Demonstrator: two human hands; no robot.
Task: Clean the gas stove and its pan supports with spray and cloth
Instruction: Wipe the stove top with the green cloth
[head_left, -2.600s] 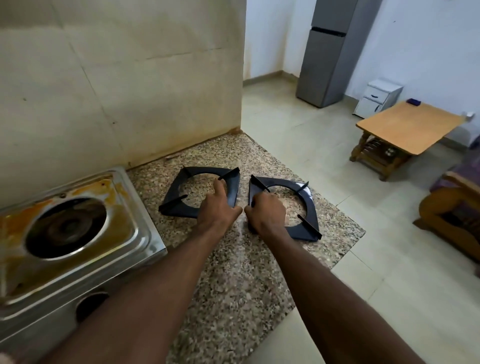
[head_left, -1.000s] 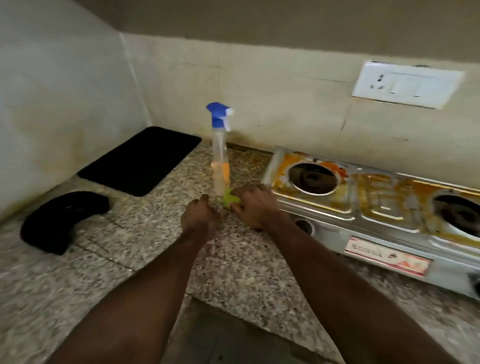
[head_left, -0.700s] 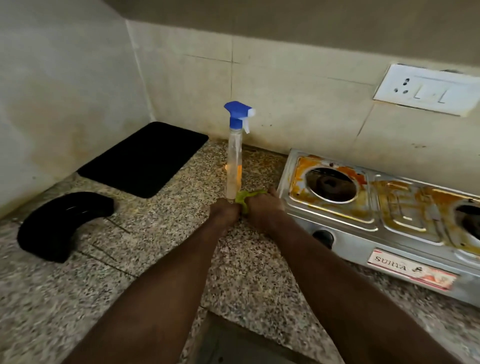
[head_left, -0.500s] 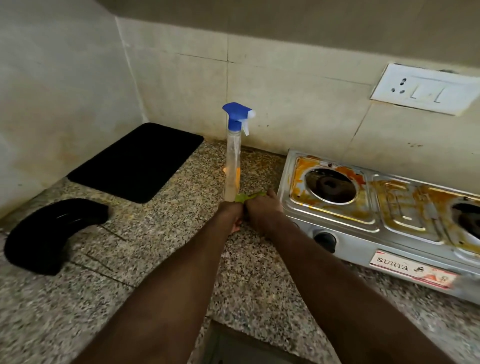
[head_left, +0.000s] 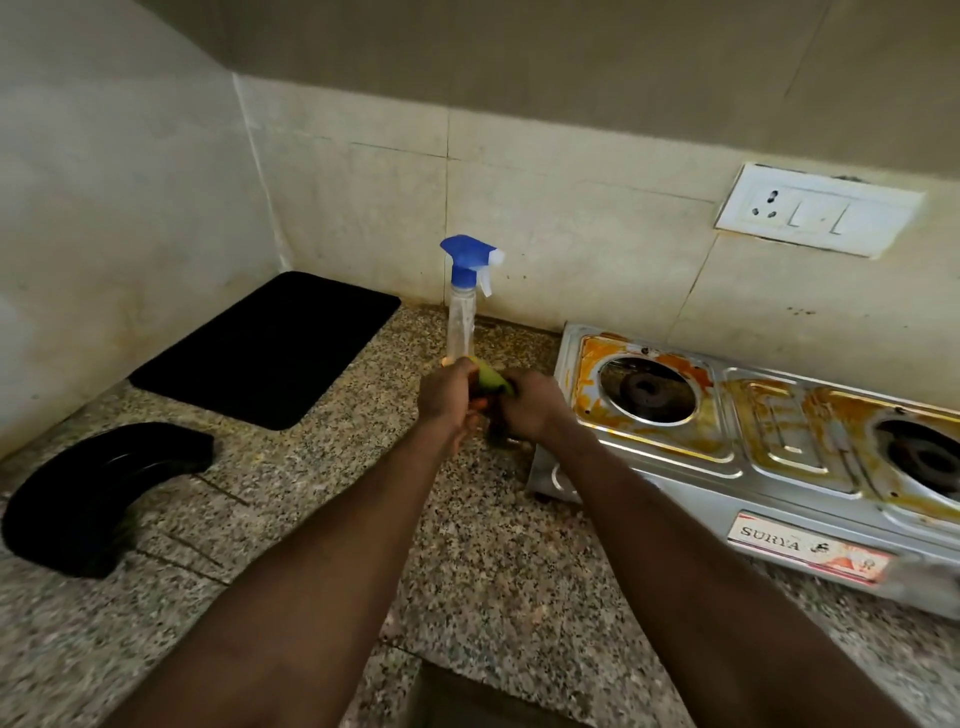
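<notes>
Right grip curls its fingers round one end of a bunched green cloth. Left grip, close beside it, pinches the other end, so the cloth sits between the two over the speckled counter. Just beyond the left grip a spray bottle with a blue trigger head stands upright. To the right sits the gas stove, its steel top smeared orange. A black mat lies far left, and a curved black object near left.

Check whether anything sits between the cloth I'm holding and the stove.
Nothing visible does. The cloth is just left of the stove; the spray bottle stands behind it, off that path.
</notes>
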